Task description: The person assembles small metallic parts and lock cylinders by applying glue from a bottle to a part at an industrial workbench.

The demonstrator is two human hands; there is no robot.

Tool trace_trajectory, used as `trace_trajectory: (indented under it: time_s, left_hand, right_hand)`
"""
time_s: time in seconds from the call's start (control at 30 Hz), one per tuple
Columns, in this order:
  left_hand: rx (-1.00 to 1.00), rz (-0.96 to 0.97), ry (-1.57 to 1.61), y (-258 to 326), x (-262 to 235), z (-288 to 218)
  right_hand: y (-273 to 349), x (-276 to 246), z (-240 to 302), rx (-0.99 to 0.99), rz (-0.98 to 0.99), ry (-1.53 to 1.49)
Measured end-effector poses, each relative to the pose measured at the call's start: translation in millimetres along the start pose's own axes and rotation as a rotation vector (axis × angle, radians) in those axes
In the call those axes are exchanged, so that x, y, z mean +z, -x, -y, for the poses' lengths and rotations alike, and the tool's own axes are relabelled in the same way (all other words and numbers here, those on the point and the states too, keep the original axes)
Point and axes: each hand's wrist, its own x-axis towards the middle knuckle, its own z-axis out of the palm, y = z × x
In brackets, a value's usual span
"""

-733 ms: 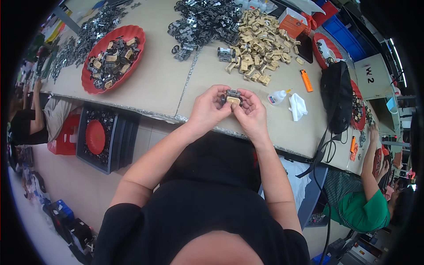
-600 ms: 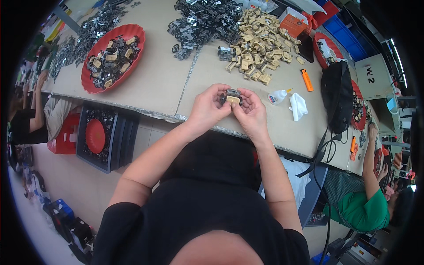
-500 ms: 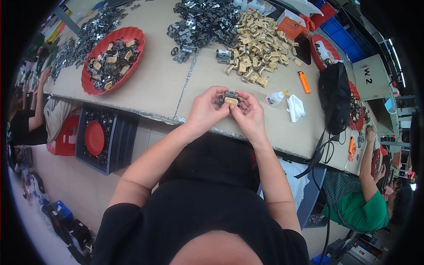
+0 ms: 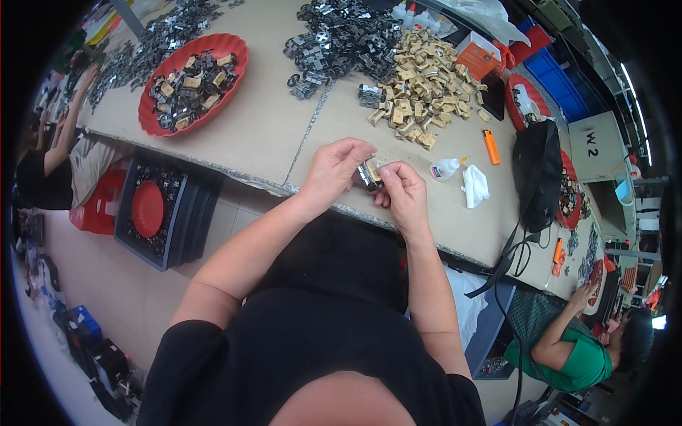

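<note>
Both hands have stayed together above the counter's (image 4: 270,135) near edge since the earlier frames, barely shifting. Left hand (image 4: 334,174) and right hand (image 4: 403,193) each have their fingers clamped on one small metal-and-tan part (image 4: 369,174) between them (its long axis seems to run toward the person, though fingers hide most of it). Beyond lie a tan parts pile (image 4: 423,89), an orange lighter (image 4: 491,146), a small white bottle (image 4: 445,169) and a red tray (image 4: 192,82).
</note>
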Motion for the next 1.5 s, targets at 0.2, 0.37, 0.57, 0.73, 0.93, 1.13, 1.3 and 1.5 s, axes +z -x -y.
trace_trajectory:
  time_s: [0.2, 0.37, 0.57, 0.73, 0.93, 1.13, 1.3, 1.5]
  left_hand:
    - [0.087, 0.115, 0.056, 1.9, -7.2, 4.8]
    - [0.17, 0.253, 0.018, 3.1, -6.7, 8.7]
    - [0.104, 0.254, 0.049, 3.7, -6.9, 10.0]
    - [0.12, 0.236, -0.03, 4.6, -6.3, 9.5]
    - [0.135, 0.232, -0.005, 5.0, -5.7, 9.2]
    - [0.127, 0.234, 0.04, 4.8, -4.7, 10.7]
    - [0.192, 0.193, -0.081, 0.6, -7.5, 14.6]
    - [0.174, 0.057, -0.084, 3.1, 1.0, 14.6]
  right_hand:
    - [-1.7, 0.3, 3.2, 0.068, -0.024, 0.027]
    - [-3.0, -2.2, 2.1, 0.069, -0.015, -0.06]
    - [-2.5, -4.5, 4.3, 0.087, 0.022, -0.101]
    - [-1.4, -5.8, 3.1, 0.088, 0.059, -0.061]
    - [-1.9, -5.2, 1.0, 0.084, 0.059, -0.07]
    - [-2.2, -5.0, 1.7, 0.059, 0.052, -0.079]
    - [-3.0, 1.9, 1.7, -0.036, -0.061, -0.169]
    - [-2.5, 1.2, -5.3, -0.136, -0.13, -0.049]
